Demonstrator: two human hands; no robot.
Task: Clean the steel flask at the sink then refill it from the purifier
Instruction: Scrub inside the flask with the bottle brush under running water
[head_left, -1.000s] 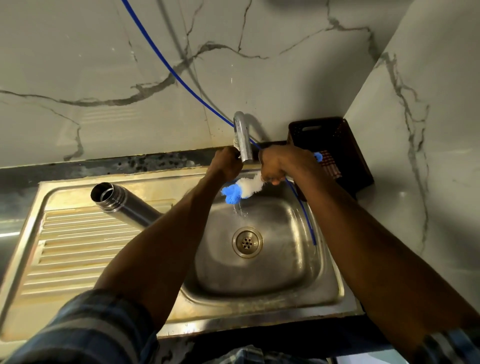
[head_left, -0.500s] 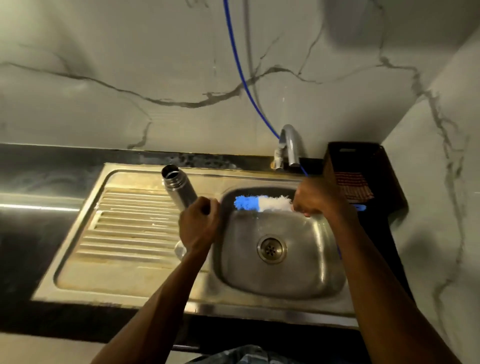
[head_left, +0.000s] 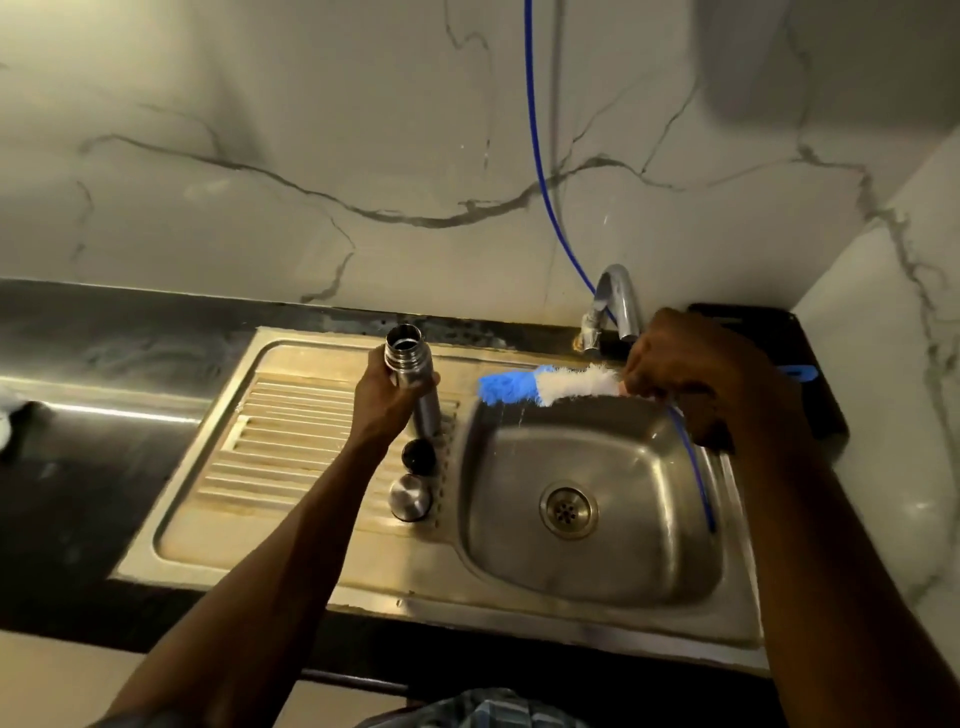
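Note:
The steel flask (head_left: 415, 374) stands upright and uncapped on the ridged drainboard (head_left: 291, 447), its open mouth at the top. My left hand (head_left: 387, 400) grips it round the upper body. My right hand (head_left: 685, 374) holds a bottle brush (head_left: 540, 387) with blue and white bristles, lying level over the back rim of the sink basin (head_left: 592, 561), blue tip pointing at the flask. Two caps sit by the flask's foot: a black cap (head_left: 418, 456) and a steel cap (head_left: 410, 498). The purifier is out of sight.
A steel tap (head_left: 618, 301) rises behind the basin. A blue hose (head_left: 540, 171) runs down the marble wall and into the basin's right side. A dark crate (head_left: 800, 353) stands in the right corner. Dark countertop (head_left: 78, 457) stretches left.
My left hand left the tap, took the flask and stood it upright on the drainboard. My right hand carried the brush out from under the spout, toward the flask.

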